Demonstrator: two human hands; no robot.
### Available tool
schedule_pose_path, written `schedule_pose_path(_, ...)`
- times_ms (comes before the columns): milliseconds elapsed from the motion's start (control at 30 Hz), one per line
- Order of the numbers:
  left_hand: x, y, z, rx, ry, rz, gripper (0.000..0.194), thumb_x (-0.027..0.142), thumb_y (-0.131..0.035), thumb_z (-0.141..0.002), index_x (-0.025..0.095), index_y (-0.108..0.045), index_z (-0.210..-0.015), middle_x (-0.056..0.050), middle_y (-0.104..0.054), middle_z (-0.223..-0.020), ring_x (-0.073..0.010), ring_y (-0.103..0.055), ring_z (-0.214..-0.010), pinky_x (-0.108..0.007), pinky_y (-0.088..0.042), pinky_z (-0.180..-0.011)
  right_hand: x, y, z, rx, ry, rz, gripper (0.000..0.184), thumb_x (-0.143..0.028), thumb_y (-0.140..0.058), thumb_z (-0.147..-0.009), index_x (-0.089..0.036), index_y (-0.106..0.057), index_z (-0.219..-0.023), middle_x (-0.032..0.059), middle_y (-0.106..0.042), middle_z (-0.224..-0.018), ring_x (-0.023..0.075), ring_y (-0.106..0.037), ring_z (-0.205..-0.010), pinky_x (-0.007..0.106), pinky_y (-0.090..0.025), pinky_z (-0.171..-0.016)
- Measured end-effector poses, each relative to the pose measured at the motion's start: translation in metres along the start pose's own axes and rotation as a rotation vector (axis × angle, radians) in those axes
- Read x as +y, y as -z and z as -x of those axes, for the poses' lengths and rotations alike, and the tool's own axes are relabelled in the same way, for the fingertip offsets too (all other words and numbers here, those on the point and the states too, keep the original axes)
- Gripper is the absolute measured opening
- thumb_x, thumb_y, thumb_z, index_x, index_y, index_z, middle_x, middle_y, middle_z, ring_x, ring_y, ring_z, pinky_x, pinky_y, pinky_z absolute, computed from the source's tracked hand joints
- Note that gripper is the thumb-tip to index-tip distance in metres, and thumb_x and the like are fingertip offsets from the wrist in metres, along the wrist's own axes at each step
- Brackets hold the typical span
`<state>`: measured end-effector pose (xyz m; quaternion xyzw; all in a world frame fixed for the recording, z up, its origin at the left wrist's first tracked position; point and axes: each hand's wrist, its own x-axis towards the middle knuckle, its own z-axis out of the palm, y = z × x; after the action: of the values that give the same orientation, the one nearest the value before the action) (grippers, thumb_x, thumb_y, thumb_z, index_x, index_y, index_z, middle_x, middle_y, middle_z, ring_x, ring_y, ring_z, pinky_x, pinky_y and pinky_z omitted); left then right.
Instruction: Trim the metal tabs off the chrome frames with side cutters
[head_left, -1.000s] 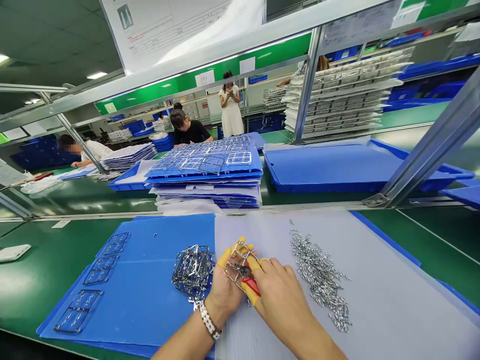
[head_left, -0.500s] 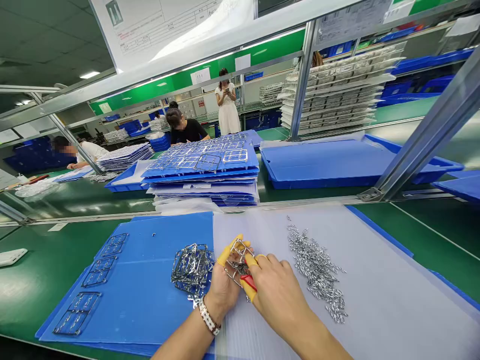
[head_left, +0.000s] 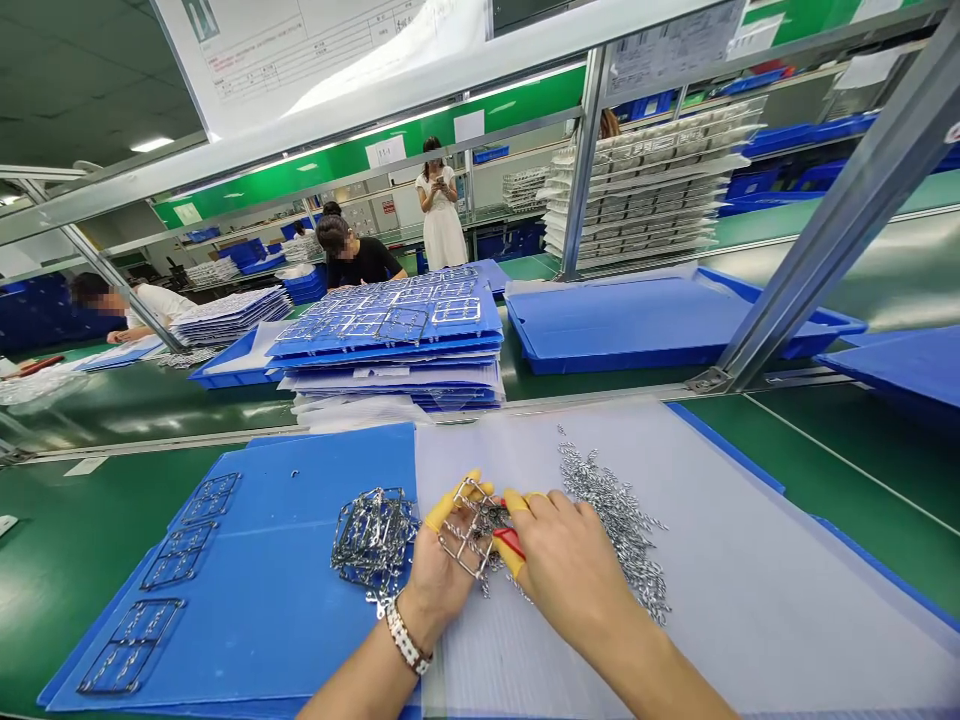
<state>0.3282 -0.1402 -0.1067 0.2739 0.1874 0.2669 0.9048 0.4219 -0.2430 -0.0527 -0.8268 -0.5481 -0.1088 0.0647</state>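
My left hand [head_left: 439,570], with yellow finger cots and a bracelet at the wrist, is closed on a small metal frame of parts [head_left: 469,530] held above a translucent white sheet [head_left: 750,580]. My right hand [head_left: 566,560], also with yellow cots, grips a red-handled cutter [head_left: 508,541] whose tip is at the frame. Just left of my left hand lies a heap of metal frames [head_left: 373,540] on a blue board [head_left: 285,600]. Right of my hands lies a long pile of small loose metal pieces [head_left: 622,525].
Three flat metal frames [head_left: 180,555] lie in a row on the blue board's left part. Beyond a rail stands a stack of blue boards with frames [head_left: 397,340] and a blue tray [head_left: 645,320]. Other people work at a far bench [head_left: 352,250].
The view has shifted, so the bench contents sit further left and down in the picture. Both hands stay together on the frame and cutter, now closer to the loose pieces.
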Motion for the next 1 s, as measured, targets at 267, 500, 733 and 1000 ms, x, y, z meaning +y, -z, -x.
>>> schedule_pose_path(267,-0.003,0.006,-0.002,-0.014,-0.018,0.027,0.033,0.031,-0.052,-0.085,0.018,-0.064,-0.113,-0.01,-0.064,-0.114,-0.0241,-0.054,-0.109,-0.035,-0.044,-0.087,-0.003,-0.005,-0.007,-0.037,-0.009,-0.036,0.024,-0.034,-0.056,-0.083,-0.019,-0.062,-0.102,0.0075,-0.066,-0.089,0.0246,-0.056,-0.086,0.037,-0.035,-0.07)
schedule_pose_path(500,-0.003,0.006,-0.002,-0.001,-0.02,0.032,0.035,0.031,-0.053,-0.084,0.018,-0.063,-0.115,-0.01,-0.063,-0.115,-0.0249,-0.052,-0.112,-0.033,-0.044,-0.085,-0.003,0.0,-0.009,-0.088,-0.022,-0.063,0.026,-0.033,-0.054,-0.085,-0.019,-0.061,-0.104,0.0077,-0.066,-0.094,0.0261,-0.055,-0.089,0.038,-0.034,-0.072)
schedule_pose_path(733,-0.003,0.007,-0.001,0.03,-0.026,-0.017,0.035,0.031,-0.055,-0.083,0.019,-0.064,-0.114,-0.01,-0.062,-0.117,-0.0258,-0.052,-0.112,-0.034,-0.043,-0.086,-0.005,0.004,-0.012,-0.113,-0.008,-0.039,0.018,-0.025,-0.053,-0.085,-0.018,-0.063,-0.098,0.0089,-0.066,-0.091,0.025,-0.057,-0.086,0.037,-0.034,-0.07)
schedule_pose_path(1000,-0.005,0.008,0.0,0.017,-0.011,-0.04,0.032,0.03,-0.055,-0.083,0.019,-0.065,-0.111,-0.01,-0.062,-0.118,-0.0248,-0.054,-0.109,-0.033,-0.044,-0.083,-0.003,0.002,-0.006,-0.088,0.004,0.017,0.018,-0.018,-0.053,-0.083,-0.017,-0.064,-0.098,0.0092,-0.065,-0.086,0.0251,-0.058,-0.082,0.037,-0.036,-0.068)
